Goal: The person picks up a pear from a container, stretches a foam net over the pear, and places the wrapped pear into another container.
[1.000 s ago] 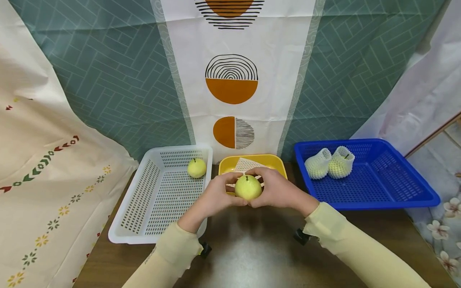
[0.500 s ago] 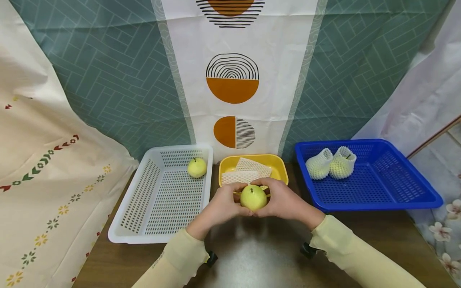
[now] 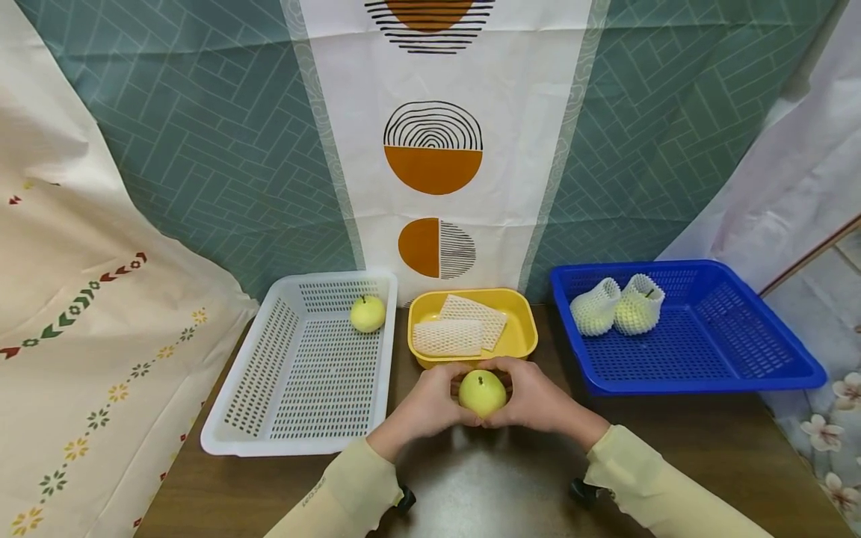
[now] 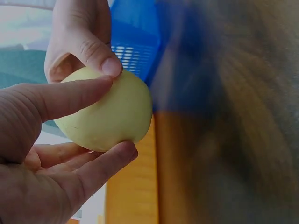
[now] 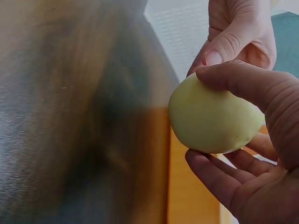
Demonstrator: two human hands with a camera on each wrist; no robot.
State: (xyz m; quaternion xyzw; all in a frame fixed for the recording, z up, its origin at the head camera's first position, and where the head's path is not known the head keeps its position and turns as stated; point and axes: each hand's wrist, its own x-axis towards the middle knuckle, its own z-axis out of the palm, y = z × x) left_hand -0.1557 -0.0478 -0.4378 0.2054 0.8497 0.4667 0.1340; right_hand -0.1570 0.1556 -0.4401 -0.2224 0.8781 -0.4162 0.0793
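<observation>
Left hand (image 3: 422,407) and right hand (image 3: 536,398) both grip one yellow-green pear (image 3: 481,393) between curled fingers, held over the table (image 3: 673,441) just near of the yellow tray (image 3: 525,329).

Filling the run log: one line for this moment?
left hand + right hand: both grip pear | above table | near yellow tray

A tray (image 3: 525,329) sat just beyond the left hand (image 3: 424,407) and right hand (image 3: 538,400); baskets (image 3: 296,441) flanked it.
</observation>
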